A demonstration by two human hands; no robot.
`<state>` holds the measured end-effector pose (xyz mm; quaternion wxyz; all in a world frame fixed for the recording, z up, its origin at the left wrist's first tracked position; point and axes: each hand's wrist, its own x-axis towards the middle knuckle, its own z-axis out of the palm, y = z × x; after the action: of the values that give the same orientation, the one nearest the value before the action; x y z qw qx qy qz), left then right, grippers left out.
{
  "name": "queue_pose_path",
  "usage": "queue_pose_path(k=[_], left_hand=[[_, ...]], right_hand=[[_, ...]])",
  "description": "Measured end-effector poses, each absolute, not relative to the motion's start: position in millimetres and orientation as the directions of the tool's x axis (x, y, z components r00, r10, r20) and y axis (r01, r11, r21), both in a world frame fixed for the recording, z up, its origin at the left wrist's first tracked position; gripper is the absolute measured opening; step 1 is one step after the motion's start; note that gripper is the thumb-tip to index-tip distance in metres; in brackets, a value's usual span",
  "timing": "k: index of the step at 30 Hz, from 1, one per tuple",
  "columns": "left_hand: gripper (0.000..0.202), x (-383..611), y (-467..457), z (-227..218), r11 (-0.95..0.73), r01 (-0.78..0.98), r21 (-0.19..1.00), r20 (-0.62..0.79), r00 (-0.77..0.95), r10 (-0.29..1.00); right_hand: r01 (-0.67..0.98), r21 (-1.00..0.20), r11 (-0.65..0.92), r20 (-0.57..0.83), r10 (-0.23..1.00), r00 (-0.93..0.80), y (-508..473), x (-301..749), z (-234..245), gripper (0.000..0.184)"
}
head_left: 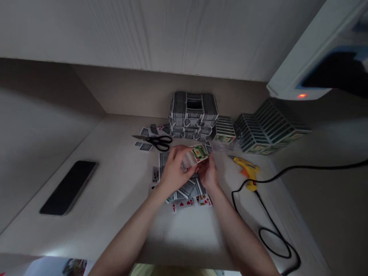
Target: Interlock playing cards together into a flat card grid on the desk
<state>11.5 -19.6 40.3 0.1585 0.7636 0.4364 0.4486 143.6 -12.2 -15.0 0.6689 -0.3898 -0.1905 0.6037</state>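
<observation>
A person's left hand (pixel 176 168) pinches a green-and-white card box (pixel 199 153) above loose playing cards (pixel 188 189) on a desk (pixel 120 165); whether the right hand (pixel 209 174), close beside, also grips is unclear. The box might slip onto the cards if the left fingers loosen.

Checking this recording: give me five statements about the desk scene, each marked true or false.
1. The left hand holds a green-printed packet. True.
2. The scissors have red handles. False: the handles are black.
3. A yellow glue gun lies on the right side of the desk. True.
4. The phone shows a lit screen. False: it is dark.
5. Playing cards lie face up near the hands. True.
</observation>
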Motion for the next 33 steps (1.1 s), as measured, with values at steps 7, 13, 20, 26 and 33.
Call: queue_pose_path(k=[7,13,20,26,33], left_hand=[[0.033,-11,58,115,-0.602,0.574,0.554,0.718,0.035,0.695],[0.032,-1,138,149,-0.686,0.568,0.454,0.658,0.305,0.688],[0.026,24,155,133,-0.697,0.547,0.464,0.656,0.317,0.685],[0.019,12,155,134,-0.723,0.527,0.447,0.655,0.358,0.666],[0.02,5,155,148,-0.688,0.618,0.379,0.61,0.392,0.688]], right_hand=[[-0.672,-0.738,-0.06,-0.201,0.97,0.135,-12,148,-20,0.037],[-0.676,-0.735,-0.054,-0.193,0.972,0.132,-10,147,-21,0.035],[-0.664,-0.746,-0.045,-0.183,0.973,0.139,-10,147,-22,0.031],[-0.658,-0.752,-0.042,-0.177,0.974,0.14,-10,145,-20,0.031],[-0.663,-0.747,-0.045,-0.182,0.973,0.139,-8,145,-20,0.029]])
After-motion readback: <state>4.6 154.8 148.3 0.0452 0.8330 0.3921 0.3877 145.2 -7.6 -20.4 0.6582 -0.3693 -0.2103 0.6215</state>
